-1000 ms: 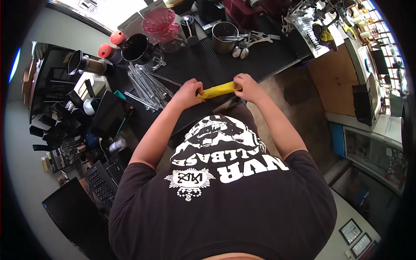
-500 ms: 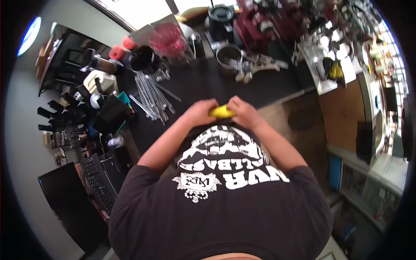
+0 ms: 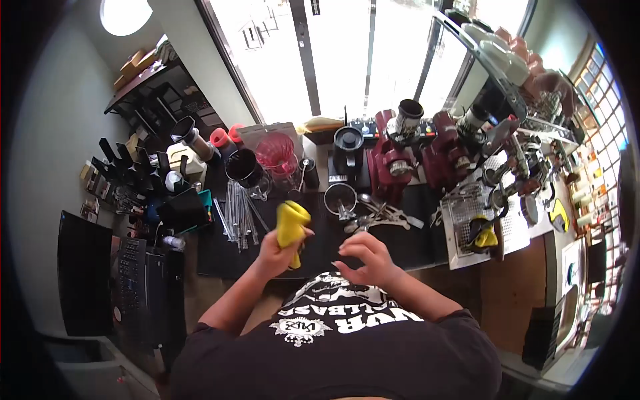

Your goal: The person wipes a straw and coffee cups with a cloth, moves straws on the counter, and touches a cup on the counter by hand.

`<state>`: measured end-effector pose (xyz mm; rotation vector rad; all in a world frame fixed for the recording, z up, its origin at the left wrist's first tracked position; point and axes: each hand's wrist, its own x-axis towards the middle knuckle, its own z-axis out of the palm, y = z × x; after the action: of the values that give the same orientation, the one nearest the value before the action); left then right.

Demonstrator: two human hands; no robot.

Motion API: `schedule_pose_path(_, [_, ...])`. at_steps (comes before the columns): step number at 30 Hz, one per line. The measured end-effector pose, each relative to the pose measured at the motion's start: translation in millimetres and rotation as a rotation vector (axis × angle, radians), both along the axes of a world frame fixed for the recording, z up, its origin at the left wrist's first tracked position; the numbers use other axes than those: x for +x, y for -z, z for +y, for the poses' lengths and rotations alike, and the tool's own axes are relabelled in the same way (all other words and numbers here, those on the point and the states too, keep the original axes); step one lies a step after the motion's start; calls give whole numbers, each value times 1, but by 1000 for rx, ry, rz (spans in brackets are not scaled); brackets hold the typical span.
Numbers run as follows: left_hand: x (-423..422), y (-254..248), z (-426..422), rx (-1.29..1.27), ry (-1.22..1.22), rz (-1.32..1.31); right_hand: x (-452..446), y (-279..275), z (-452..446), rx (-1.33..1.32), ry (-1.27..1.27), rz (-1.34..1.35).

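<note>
My left hand point(image 3: 275, 255) is wrapped round a folded yellow cloth point(image 3: 291, 223), which stands up above the fingers with its lower end hanging below them. It is over the near part of the black counter mat point(image 3: 320, 250). To the right, my right hand point(image 3: 367, 259) holds nothing, its fingers curved with the thumb apart. Just beyond that hand lie spoons and other metal utensils point(image 3: 383, 217) beside a metal cup point(image 3: 341, 199). A bundle of clear straws or sticks point(image 3: 239, 217) lies to the left of the cloth.
Behind the straws are a black jug point(image 3: 244, 168) and a pink dripper point(image 3: 275, 152). Dark red grinders point(image 3: 393, 160) line the back right, near a metal drip tray point(image 3: 467, 220). A keyboard point(image 3: 130, 273) and a monitor point(image 3: 85, 273) are at the left.
The view has tilted up towards the windows. My right hand has let go of the yellow cloth and opened; my left hand now holds it upright, and the hands have moved apart.
</note>
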<state>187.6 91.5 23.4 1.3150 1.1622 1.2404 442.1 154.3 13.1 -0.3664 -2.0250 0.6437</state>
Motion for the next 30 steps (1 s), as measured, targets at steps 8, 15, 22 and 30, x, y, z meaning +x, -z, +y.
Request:
schedule_pose_path(8, [84, -20, 66, 236, -605, -701, -34, -16, 12, -719, -88, -99])
schedule_pose_path(15, [82, -32, 72, 63, -388, -870, -25, -6, 22, -752, -147, -56])
schedule_pose_path(22, [73, -29, 77, -143, -182, -944, 2, 17, 29, -773, -283, -220])
schedule_pose_path(30, [90, -21, 64, -51, -275, -732, -17, -21, 0, -789, -107, -153])
